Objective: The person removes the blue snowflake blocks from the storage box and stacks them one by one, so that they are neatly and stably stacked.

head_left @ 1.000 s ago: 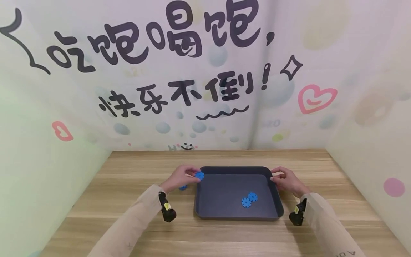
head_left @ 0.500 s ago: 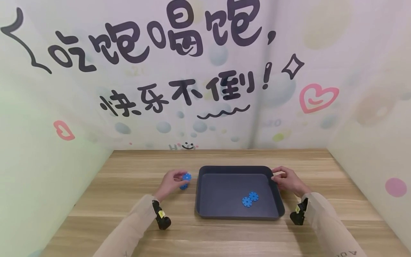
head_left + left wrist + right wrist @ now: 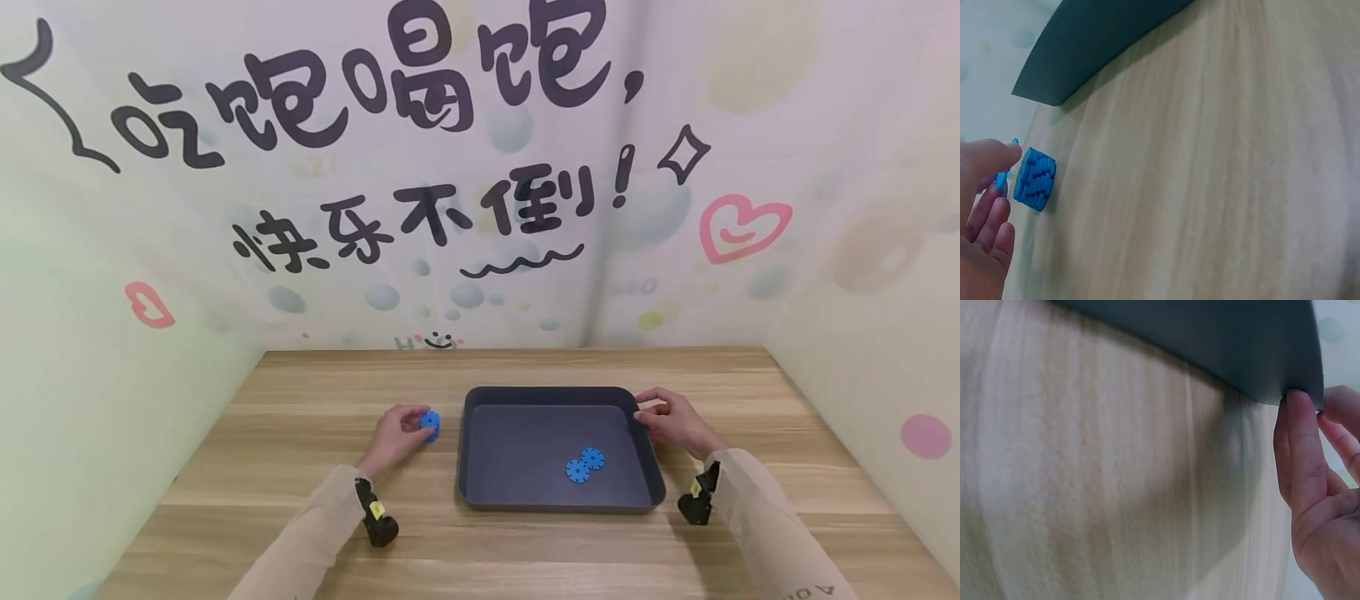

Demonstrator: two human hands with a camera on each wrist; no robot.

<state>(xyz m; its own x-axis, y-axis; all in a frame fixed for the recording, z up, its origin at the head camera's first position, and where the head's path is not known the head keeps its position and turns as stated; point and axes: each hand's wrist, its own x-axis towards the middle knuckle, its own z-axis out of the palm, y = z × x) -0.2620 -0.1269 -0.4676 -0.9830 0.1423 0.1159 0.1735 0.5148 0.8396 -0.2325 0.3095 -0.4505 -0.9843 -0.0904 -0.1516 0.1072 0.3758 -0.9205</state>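
Observation:
In the head view, my left hand pinches a notched blue disc between thumb and fingers. The left wrist view has this disc edge-on, close beside a short stack of similar blue discs on the table. Whether the held disc touches the stack is hard to tell. My right hand holds the right wall of a dark grey tray near its far corner. In the right wrist view its fingers lie along the tray's outer side. Two blue discs lie edge to edge inside the tray.
The wood-grain table ends at a printed backdrop behind, with pale walls at left and right. Between the stack and the tray is a narrow strip of tabletop. Each wrist wears a black camera.
My left hand has moved left from the tray's left rim with the disc, then lowered it to the stack. The right hand and the tray have hardly moved.

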